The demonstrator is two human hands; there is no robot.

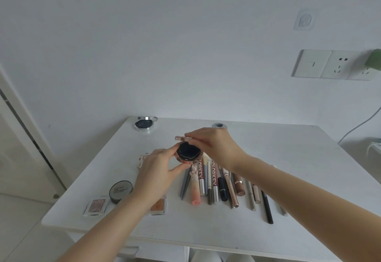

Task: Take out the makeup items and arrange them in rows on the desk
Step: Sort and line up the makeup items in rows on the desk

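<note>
Left hand (157,166) curled round an opened round compact (188,154), held above the desk (299,152). Right hand (214,144) pinching what looks like its lid (184,138). Below, pencils and tubes (218,185) in a row.

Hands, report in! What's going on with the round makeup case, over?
Left hand grips round compact. Right hand pinches its lid open. Pencils lie in a row beneath. Nothing blocking.

A round compact (188,154) with a dark inside sits open between both hands, its lid (184,138) raised under the right fingers.
</note>
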